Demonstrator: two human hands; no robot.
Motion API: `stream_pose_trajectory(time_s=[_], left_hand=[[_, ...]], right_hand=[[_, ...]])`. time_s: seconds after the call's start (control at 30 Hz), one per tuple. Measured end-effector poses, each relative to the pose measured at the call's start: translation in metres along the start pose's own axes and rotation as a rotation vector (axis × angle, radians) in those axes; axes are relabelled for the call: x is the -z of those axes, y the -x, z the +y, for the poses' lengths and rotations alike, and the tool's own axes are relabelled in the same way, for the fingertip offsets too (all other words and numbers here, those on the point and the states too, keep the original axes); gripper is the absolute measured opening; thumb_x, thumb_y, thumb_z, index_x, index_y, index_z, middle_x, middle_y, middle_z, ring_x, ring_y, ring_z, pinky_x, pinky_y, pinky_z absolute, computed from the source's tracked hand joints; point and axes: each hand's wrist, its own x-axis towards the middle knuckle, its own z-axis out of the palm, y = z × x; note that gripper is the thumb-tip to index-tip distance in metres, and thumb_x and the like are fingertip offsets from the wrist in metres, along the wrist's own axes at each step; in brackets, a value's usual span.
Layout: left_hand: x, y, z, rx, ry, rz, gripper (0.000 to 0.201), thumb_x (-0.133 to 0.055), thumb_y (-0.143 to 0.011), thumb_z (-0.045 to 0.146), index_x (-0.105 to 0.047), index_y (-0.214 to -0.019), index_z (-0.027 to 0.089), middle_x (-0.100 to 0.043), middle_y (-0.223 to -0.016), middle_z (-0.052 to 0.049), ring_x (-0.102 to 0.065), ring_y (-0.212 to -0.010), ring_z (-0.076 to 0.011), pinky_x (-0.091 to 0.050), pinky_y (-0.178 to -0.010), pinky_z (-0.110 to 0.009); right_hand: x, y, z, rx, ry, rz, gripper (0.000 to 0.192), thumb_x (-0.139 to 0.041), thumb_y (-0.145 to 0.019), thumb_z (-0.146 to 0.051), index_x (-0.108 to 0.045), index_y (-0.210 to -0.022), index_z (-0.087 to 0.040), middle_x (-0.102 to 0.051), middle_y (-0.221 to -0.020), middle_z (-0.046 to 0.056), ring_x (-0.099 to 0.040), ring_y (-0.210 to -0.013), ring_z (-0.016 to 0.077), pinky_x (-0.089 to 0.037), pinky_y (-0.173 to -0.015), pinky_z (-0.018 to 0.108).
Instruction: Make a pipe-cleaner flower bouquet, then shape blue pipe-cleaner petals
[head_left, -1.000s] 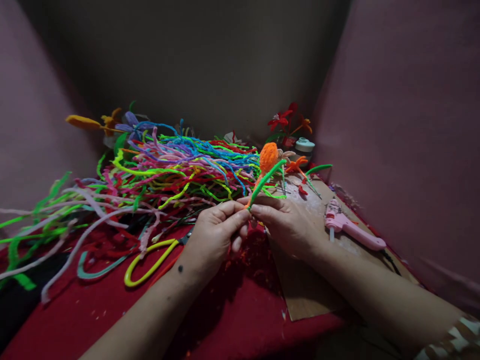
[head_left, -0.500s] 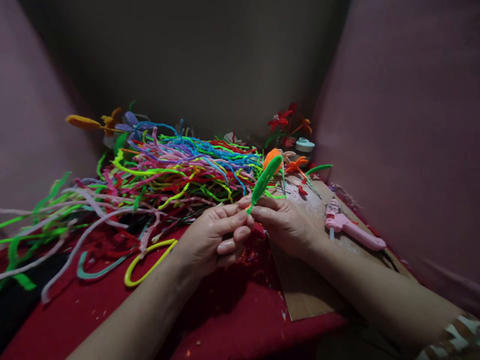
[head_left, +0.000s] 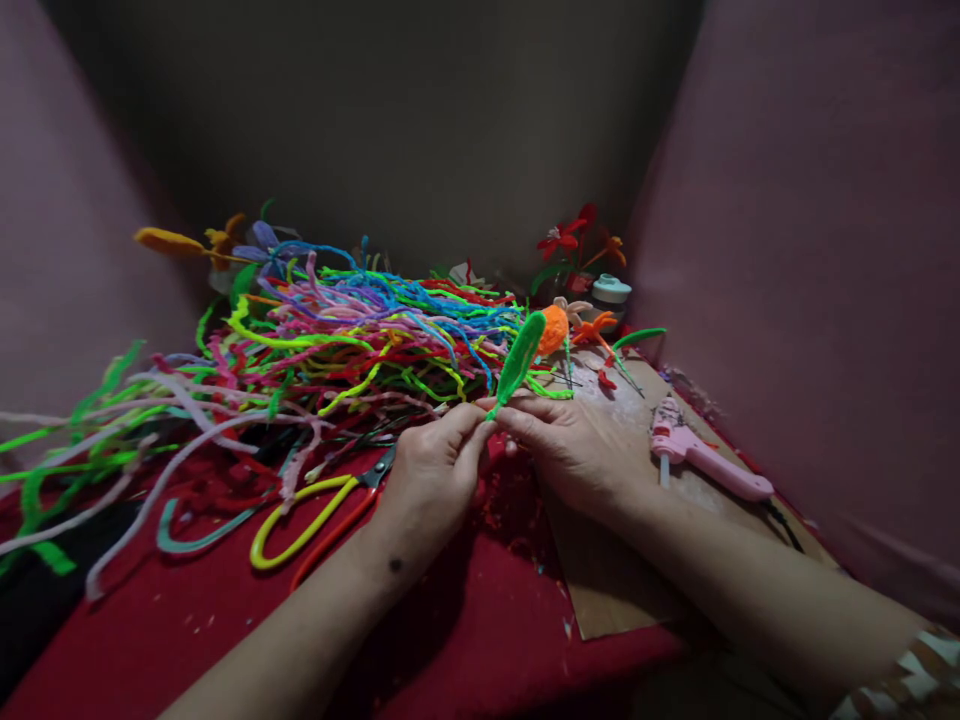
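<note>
green leaf: fuzzy chenille, a long flat oval (head_left: 521, 357) narrowing to a thin stem; tilted up and slightly right, above the hands.
orange piece: rounded, soft-looking, ribbed (head_left: 554, 330), just behind the leaf's right edge; its lower end is hidden, so how the two join is hard to tell.
stem pile: loose heap of fuzzy wires (head_left: 390, 325) in blue, pink, yellow, green, red; strands trail left.
left hand: thumb and forefinger pinched (head_left: 442, 455) at the leaf's base.
right hand: also pinching there (head_left: 566, 445), fingertips near the left's; forearm crosses the cardboard.
scissors: yellow and red loop handles (head_left: 369, 477), partly behind the left hand and forearm.
glue gun: pink, smooth plastic (head_left: 712, 463), lying on the cardboard sheet (head_left: 607, 590), right of the right hand.
tabletop: deep red cloth (head_left: 480, 650), small scraps scattered.
far edge: red flowers (head_left: 561, 240) near a jar with a pale blue lid (head_left: 611, 290); purple flower (head_left: 264, 247) at left.
room: dim; dark backdrop (head_left: 375, 120), mauve sides (head_left: 817, 200).
</note>
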Motion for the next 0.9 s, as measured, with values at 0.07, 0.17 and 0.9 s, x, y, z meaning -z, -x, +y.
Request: stream_pose_trajectory(time_s=[0.07, 0.17, 0.9], left_hand=[[0.001, -0.002, 0.007, 0.158, 0.162, -0.056, 0.020, -0.054, -0.080, 0.029, -0.060, -0.065, 0.018, -0.047, -0.049, 0.005, -0.043, -0.040, -0.0076, -0.033, -0.042, -0.018], [0.003, -0.003, 0.013, 0.330, 0.361, -0.132, 0.022, -0.054, -0.080, 0.029, -0.055, -0.062, 0.016, -0.046, -0.047, 0.006, -0.038, -0.033, -0.0051, -0.029, -0.035, -0.017], [0.003, -0.003, 0.012, 0.277, 0.280, -0.171, 0.025, -0.053, -0.081, 0.030, -0.054, -0.061, 0.015, -0.051, -0.049, 0.004, -0.047, -0.042, -0.0075, -0.038, -0.046, -0.019]], right_hand=[[0.001, 0.000, 0.003, 0.022, -0.004, -0.014, 0.013, -0.060, -0.078, -0.024, -0.072, -0.076, -0.022, -0.065, -0.080, 0.000, -0.055, -0.078, 0.0139, -0.040, -0.084, 0.031], [0.001, 0.000, 0.004, 0.034, 0.008, -0.028, 0.015, -0.058, -0.078, -0.021, -0.073, -0.079, -0.021, -0.065, -0.080, 0.001, -0.055, -0.079, 0.0138, -0.040, -0.085, 0.031], [0.006, -0.001, 0.012, 0.055, -0.013, -0.035, 0.016, -0.061, -0.078, -0.033, -0.072, -0.080, -0.022, -0.065, -0.091, 0.003, -0.055, -0.094, 0.0175, -0.039, -0.089, 0.035]])
